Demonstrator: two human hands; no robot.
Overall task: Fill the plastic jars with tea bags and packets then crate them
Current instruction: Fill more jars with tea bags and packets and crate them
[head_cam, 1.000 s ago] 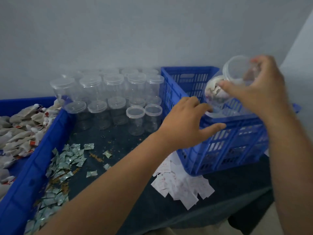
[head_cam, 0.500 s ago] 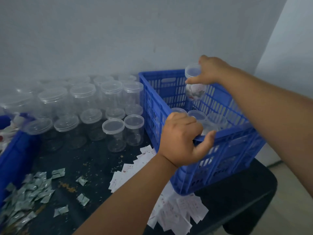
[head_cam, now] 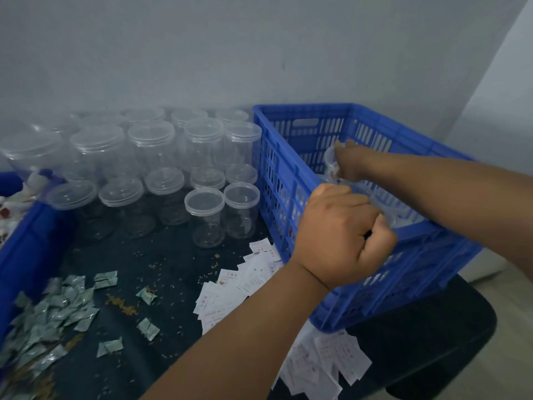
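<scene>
The right hand (head_cam: 350,164) grips a filled jar (head_cam: 331,166) low inside the crate (head_cam: 300,111), toward its far wall. The left hand (head_cam: 343,238) clamps the crate's near rim. Released while tilted, the jar could topple instead of standing.

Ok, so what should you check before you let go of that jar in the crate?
1. The jar is held by the right hand: ok.
2. The jar is inside the crate walls: ok.
3. The left hand grips the crate rim: ok.
4. The jar is closed tight: cannot tell, blurred.
5. The jar bottom rests on something: cannot tell, hidden.
6. There is a free spot under it: cannot tell.
</scene>
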